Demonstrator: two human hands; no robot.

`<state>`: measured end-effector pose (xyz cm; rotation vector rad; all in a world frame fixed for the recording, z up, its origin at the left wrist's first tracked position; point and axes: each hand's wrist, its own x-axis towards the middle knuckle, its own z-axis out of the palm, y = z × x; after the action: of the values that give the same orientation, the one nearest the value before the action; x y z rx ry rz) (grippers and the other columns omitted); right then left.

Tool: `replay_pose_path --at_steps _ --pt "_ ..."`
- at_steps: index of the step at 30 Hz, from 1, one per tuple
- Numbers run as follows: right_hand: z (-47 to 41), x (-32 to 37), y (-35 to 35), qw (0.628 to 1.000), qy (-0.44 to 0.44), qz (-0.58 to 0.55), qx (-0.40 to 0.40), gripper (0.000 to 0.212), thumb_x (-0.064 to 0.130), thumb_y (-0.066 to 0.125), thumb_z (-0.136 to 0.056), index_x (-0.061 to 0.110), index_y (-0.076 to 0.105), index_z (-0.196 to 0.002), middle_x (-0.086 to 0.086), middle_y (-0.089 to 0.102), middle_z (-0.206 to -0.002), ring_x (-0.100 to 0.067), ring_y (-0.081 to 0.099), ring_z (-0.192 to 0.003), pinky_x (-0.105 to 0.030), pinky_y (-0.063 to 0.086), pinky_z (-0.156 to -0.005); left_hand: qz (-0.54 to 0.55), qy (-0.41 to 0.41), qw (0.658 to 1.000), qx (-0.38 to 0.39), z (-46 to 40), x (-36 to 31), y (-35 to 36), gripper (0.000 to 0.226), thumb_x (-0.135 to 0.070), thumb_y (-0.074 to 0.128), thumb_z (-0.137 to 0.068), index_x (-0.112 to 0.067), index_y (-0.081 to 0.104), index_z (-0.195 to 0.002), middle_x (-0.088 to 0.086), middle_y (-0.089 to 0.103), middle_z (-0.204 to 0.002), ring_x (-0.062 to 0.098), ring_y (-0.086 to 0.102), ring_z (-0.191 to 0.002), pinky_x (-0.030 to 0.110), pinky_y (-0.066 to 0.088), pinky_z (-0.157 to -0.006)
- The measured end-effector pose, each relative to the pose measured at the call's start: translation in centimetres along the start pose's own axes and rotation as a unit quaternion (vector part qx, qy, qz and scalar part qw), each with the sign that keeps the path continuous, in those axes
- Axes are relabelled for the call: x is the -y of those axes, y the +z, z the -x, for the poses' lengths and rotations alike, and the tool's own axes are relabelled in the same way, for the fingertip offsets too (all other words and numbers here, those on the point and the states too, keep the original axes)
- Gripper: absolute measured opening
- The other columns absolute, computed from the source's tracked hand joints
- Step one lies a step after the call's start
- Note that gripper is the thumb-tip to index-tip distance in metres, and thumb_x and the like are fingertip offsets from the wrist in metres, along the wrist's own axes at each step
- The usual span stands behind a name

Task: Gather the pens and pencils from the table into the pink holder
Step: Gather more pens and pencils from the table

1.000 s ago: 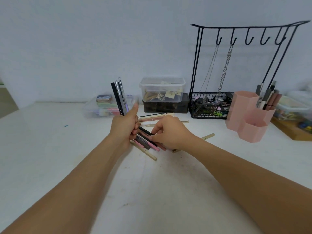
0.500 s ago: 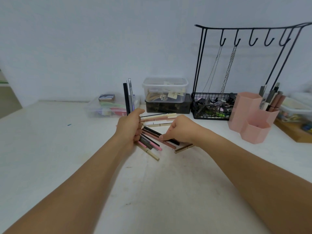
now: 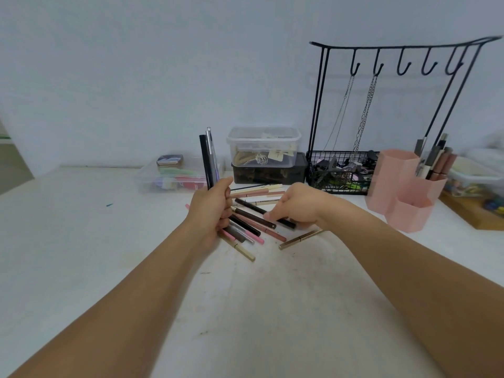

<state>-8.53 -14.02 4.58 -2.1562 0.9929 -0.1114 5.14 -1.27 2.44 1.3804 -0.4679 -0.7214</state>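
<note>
- Left hand (image 3: 211, 211) grip holds an upright bundle of pens (image 3: 208, 159), frame centre.
- Right hand (image 3: 297, 205) grip pinches a dark pencil (image 3: 261, 211) in the desk (image 3: 81, 241) pile.
- Pink holder (image 3: 403, 184) stands at right.

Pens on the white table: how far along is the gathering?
Done: a few pens stand in the pink hexagonal plastic holder. In hand: the left hand grips an upright bundle of pens; the right hand pinches a dark pen. Left: a loose pile of pens and pencils on the table.

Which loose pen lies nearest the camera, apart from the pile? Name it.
The gold pen: it lies alone below the right hand, angled, clear of the pile beside the left hand.
</note>
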Motion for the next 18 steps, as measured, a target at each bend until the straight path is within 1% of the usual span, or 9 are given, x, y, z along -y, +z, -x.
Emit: replay_pose_path --at_steps 2,3,4,5,7,9,13,15,18 --pt "0.3 0.4 -0.8 0.997 -0.019 -0.076 0.002 0.047 0.038 0.082 -0.081 -0.005 0.072 -0.099 -0.026 0.069 -0.11 -0.024 0.046 -0.07 -0.03 0.039 -0.055 0.015 -0.002 1.0 0.01 0.2 -0.1 0.1 0.043 -0.034 0.057 -0.101 -0.022 0.038 -0.065 -0.007 0.029 -0.048 0.01 0.025 -0.041 0.019 0.018 -0.036" --pt "0.5 0.6 -1.3 0.992 -0.032 -0.123 0.007 0.044 0.035 0.081 -0.083 -0.006 0.072 -0.096 -0.027 0.068 -0.094 -0.02 0.043 -0.066 -0.027 0.035 -0.052 0.022 -0.005 1.0 0.02 0.4 -0.2 0.2 0.044 -0.037 0.057 -0.102 -0.022 0.038 -0.065 -0.006 0.03 -0.05 0.009 0.028 -0.04 0.018 0.02 -0.035" --pt "0.7 0.8 -1.6 0.984 -0.048 -0.169 0.015 0.035 0.031 0.079 -0.085 -0.002 0.072 -0.093 -0.019 0.06 -0.075 -0.016 0.041 -0.06 -0.024 0.032 -0.049 0.028 -0.009 0.999 0.034 0.5 -0.2 0.3 0.045 -0.04 0.056 -0.102 -0.022 0.039 -0.065 -0.005 0.031 -0.051 0.009 0.03 -0.04 0.018 0.021 -0.034" --pt "0.9 1.0 -1.7 0.975 -0.064 -0.211 0.024 0.028 0.029 0.077 -0.088 0.002 0.073 -0.092 -0.008 0.054 -0.067 -0.012 0.04 -0.055 -0.022 0.03 -0.047 0.032 -0.015 0.998 0.051 0.7 -0.2 0.4 0.045 -0.044 0.056 -0.101 -0.022 0.04 -0.065 -0.005 0.032 -0.053 0.009 0.032 -0.041 0.017 0.022 -0.033" --pt "1.2 1.4 -1.7 0.957 -0.101 -0.268 0.047 0.021 0.026 0.073 -0.092 0.005 0.072 -0.091 0.001 0.056 -0.066 -0.008 0.044 -0.053 -0.019 0.033 -0.045 0.033 -0.028 0.996 0.083 1.0 -0.2 0.6 0.044 -0.048 0.056 -0.1 -0.021 0.044 -0.068 -0.004 0.034 -0.055 0.009 0.034 -0.044 0.017 0.022 -0.033" --pt "1.3 1.7 -1.2 0.947 -0.131 -0.289 0.053 0.019 0.024 0.07 -0.094 0.005 0.073 -0.094 0.0 0.062 -0.071 -0.007 0.05 -0.055 -0.018 0.037 -0.045 0.032 -0.041 0.993 0.109 1.4 -0.2 0.8 0.043 -0.051 0.057 -0.099 -0.02 0.047 -0.071 -0.003 0.035 -0.057 0.009 0.034 -0.045 0.016 0.02 -0.033" --pt "1.6 2.2 -0.4 0.948 -0.179 -0.264 0.017 0.023 0.021 0.069 -0.094 0.0 0.074 -0.101 -0.001 0.066 -0.075 -0.008 0.054 -0.057 -0.019 0.041 -0.048 0.034 -0.048 0.987 0.152 2.0 -0.3 1.2 0.044 -0.059 0.057 -0.095 -0.017 0.056 -0.082 -0.001 0.039 -0.059 0.008 0.033 -0.044 0.016 0.019 -0.032" --pt "1.7 2.4 -0.2 0.945 -0.194 -0.263 0.006 0.024 0.02 0.07 -0.094 -0.002 0.073 -0.101 -0.003 0.066 -0.074 -0.007 0.055 -0.056 -0.02 0.041 -0.048 0.034 -0.039 0.984 0.173 2.1 -0.2 1.4 0.051 -0.066 0.052 -0.093 -0.017 0.059 -0.082 -0.002 0.043 -0.06 0.007 0.031 -0.045 0.016 0.019 -0.032" --pt "1.9 2.5 0.0 0.943 -0.207 -0.26 -0.006 0.022 0.017 0.071 -0.093 -0.004 0.072 -0.1 -0.004 0.065 -0.071 -0.006 0.055 -0.053 -0.019 0.041 -0.047 0.025 -0.019 0.978 0.208 2.2 -0.2 1.5 0.059 -0.077 0.049 -0.086 -0.018 0.055 -0.079 -0.001 0.042 -0.065 0.007 0.029 -0.045 0.016 0.02 -0.031"
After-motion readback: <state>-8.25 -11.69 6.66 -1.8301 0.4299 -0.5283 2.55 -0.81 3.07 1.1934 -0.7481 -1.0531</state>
